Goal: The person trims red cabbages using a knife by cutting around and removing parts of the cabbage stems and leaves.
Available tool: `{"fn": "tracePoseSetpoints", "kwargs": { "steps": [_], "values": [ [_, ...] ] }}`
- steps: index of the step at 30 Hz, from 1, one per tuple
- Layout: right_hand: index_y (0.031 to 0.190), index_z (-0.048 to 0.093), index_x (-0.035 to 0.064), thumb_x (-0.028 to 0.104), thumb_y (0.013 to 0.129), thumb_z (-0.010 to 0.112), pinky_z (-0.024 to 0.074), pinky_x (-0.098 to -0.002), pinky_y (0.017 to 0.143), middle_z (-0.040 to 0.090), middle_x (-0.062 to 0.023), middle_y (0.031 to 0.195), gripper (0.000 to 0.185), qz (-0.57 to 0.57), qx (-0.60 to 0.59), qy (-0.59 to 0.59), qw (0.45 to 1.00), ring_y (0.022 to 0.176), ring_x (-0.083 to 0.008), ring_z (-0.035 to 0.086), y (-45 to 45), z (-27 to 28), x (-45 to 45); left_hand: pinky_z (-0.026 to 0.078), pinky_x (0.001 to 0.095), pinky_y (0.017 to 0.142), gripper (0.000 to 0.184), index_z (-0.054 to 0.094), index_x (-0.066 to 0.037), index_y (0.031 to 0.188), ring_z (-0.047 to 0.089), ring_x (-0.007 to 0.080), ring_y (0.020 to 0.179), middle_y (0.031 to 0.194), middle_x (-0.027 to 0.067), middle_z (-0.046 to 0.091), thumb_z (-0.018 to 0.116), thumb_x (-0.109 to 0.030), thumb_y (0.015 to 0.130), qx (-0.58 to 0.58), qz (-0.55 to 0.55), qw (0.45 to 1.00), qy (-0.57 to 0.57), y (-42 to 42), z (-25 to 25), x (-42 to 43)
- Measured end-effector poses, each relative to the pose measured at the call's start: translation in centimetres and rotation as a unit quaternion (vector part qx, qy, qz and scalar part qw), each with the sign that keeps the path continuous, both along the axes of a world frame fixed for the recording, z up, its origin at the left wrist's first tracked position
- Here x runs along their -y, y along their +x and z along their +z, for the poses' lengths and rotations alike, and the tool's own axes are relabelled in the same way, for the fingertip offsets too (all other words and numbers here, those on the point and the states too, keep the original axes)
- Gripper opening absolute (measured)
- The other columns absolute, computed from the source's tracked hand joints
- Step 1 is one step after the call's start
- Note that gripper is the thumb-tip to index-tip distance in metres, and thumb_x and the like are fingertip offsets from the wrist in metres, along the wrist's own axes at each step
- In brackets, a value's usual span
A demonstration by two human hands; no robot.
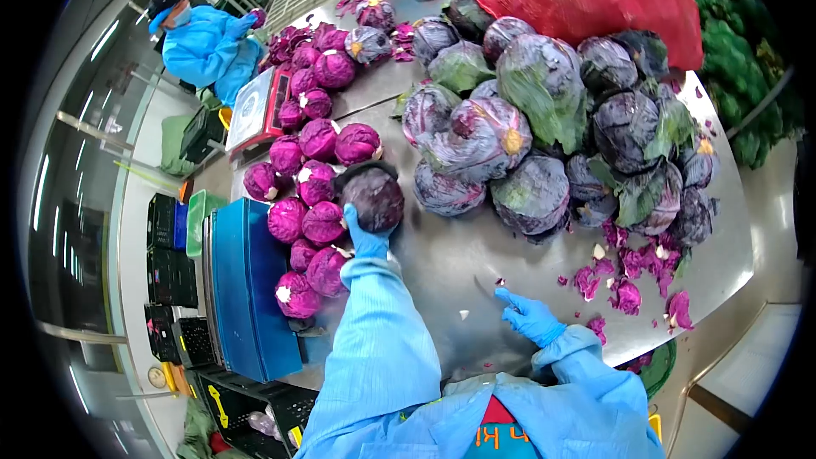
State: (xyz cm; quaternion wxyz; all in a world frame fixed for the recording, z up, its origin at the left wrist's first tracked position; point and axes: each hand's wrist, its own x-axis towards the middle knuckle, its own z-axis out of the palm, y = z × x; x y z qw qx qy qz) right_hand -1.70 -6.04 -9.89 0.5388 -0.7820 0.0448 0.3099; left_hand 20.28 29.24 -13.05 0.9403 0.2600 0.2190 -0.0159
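Note:
My left hand [367,238], gloved in blue, is closed around the near side of a dark, untrimmed red cabbage [376,197]. That cabbage is at the right edge of a group of bright purple peeled cabbages [323,223]. In my right hand [530,318], also gloved, is a small knife [484,288], its thin blade pointing up and left above the steel table [425,306]. A small white scrap [464,314] lies left of that hand. Beyond both hands is a heap of red cabbages with outer leaves [531,191].
Purple leaf scraps [629,293] litter the table's right side. A red mesh sack [586,0] lies at the back. A scale [255,106] and a blue bin [253,280] stand left. A co-worker [208,47] holds a cabbage at far left; another person's gloved hands show at the top.

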Motion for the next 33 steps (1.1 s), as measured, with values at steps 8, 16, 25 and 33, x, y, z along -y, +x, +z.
{"fn": "tracePoseSetpoints", "kwargs": {
  "steps": [8, 16, 25, 33],
  "values": [
    [0.128, 0.062, 0.0238, 0.008, 0.081, 0.061, 0.0519, -0.0338, 0.066, 0.067, -0.0061, 0.096, 0.049, -0.026, 0.389, -0.249, 0.886, 0.072, -0.0248, 0.062, 2.0, 3.9, 5.7, 0.043, 0.0390, 0.103, 0.064, 0.042, -0.001, 0.138, 0.053, 0.0242, 0.116, 0.130, 0.0090, 0.053, 0.066, -0.032, 0.087, -0.062, -0.047, 0.987, 0.140, -17.0, 0.2, 4.4],
    [0.123, 0.059, 0.0327, 0.026, 0.086, 0.055, 0.0294, -0.0672, 0.097, 0.057, -0.0037, 0.126, 0.037, -0.064, 0.325, -0.524, 0.784, 0.116, -0.0281, 0.053, 0.9, 0.2, 12.7, 0.046, 0.0317, 0.091, 0.050, 0.056, -0.006, 0.111, 0.057, 0.0150, 0.101, 0.106, 0.0039, 0.061, 0.083, -0.021, 0.072, 0.036, -0.331, 0.905, 0.266, -21.2, 4.9, 17.3],
    [0.131, 0.055, 0.0302, 0.021, 0.086, 0.061, 0.0310, -0.0579, 0.104, 0.052, -0.0134, 0.135, 0.046, -0.172, 0.211, -0.521, 0.809, 0.125, -0.0362, 0.047, -13.9, 1.6, 20.4, 0.049, 0.0318, 0.087, 0.052, 0.058, -0.001, 0.108, 0.060, 0.0154, 0.092, 0.101, 0.0069, 0.064, 0.087, -0.020, 0.069, 0.063, -0.336, 0.899, 0.274, -23.5, 5.2, 26.5],
    [0.139, 0.050, 0.0116, 0.014, 0.094, 0.058, 0.0434, -0.0213, 0.073, 0.056, -0.0040, 0.127, 0.045, -0.388, 0.126, 0.061, 0.911, 0.095, -0.0080, 0.052, -7.0, 2.7, 13.5, 0.047, 0.0260, 0.083, 0.033, 0.062, -0.006, 0.113, 0.059, 0.0136, 0.082, 0.096, 0.0001, 0.065, 0.070, -0.023, 0.086, -0.006, -0.292, 0.882, 0.370, -17.3, 9.8, 17.6]
  ]
}}
